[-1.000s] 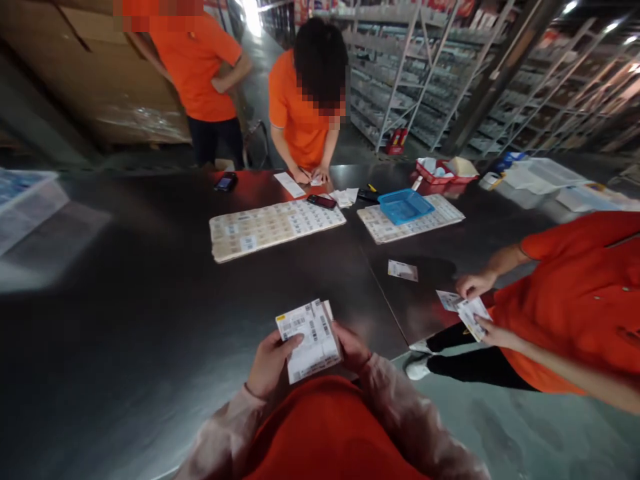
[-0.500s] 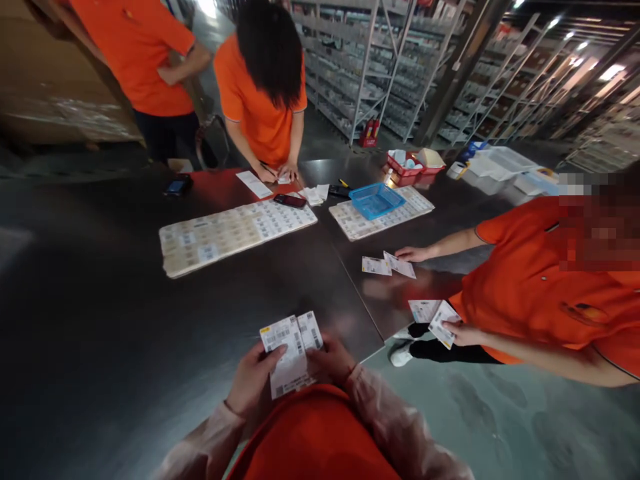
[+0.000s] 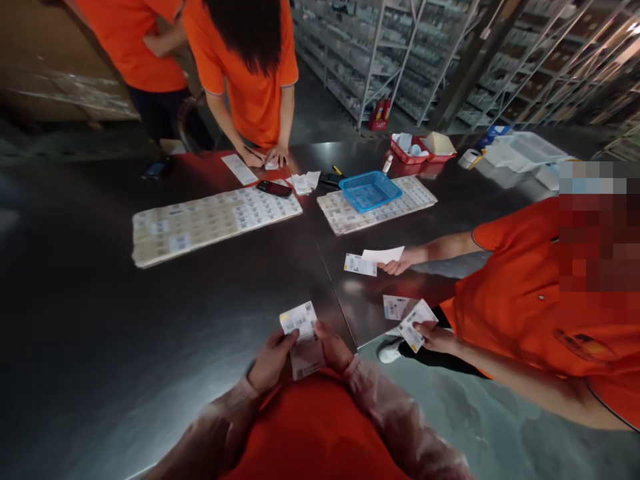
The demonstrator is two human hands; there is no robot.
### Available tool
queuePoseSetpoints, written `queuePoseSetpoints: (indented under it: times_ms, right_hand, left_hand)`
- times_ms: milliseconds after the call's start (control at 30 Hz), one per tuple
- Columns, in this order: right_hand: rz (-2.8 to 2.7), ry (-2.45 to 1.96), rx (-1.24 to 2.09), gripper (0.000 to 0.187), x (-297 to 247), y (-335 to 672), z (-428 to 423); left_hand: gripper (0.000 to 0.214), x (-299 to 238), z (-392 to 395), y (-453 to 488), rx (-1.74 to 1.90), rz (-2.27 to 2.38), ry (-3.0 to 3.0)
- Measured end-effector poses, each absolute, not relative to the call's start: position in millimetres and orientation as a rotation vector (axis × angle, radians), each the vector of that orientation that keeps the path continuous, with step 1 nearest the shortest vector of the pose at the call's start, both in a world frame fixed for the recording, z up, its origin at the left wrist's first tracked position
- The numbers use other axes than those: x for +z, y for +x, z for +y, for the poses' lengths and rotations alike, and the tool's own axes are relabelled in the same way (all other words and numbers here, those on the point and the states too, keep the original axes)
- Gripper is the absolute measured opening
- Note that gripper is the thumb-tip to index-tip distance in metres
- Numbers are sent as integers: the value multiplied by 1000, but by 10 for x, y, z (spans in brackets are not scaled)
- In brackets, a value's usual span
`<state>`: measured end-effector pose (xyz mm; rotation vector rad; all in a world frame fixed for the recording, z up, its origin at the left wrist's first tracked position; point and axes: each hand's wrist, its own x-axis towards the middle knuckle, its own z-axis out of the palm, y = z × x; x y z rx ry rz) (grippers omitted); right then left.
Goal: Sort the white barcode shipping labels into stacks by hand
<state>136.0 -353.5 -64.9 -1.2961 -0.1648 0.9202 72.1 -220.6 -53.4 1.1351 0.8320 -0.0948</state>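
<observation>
Between left grip (image 3: 271, 361) and right grip (image 3: 335, 348) sits paper (image 3: 308, 348).

Metal shelving (image 3: 345, 60) and a slanting pillar (image 3: 473, 67) stand beyond the far edge of the dark bench (image 3: 200, 300). Greenish floor (image 3: 480, 427) shows past the near edge, at right.

A blue basket (image 3: 371, 195) sits on a label-covered board (image 3: 419, 193), red bins (image 3: 410, 158) behind it, tall shelving (image 3: 371, 67) beyond.

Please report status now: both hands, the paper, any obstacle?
Left hand gripping printed paper, thumb on its face. Right hand at its right edge. Nothing seen blocking them; a co-worker's hand apart, off to the right.
</observation>
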Motion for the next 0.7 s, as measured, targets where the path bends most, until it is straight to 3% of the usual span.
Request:
queuePoseSetpoints:
  times_ms: [167,433,600,700]
  right_hand:
    - [-209,-1323,987,79,-720,1528,-3634]
    - [-419,-1918,807,27,-984,2403,-3642]
    - [-531,-2415,641,42,-1214,3198,-3690]
    - [-561,-2615,572,48,-1276,3488,-3755]
  left_hand:
    - [62,-634,-2361,863,-95,783,1007]
    - [49,-611,-2308,1043,17,954,770]
    - [27,-473,-2263,1150,79,1119,747]
    - [33,-476,-2234,1169,94,1151,766]
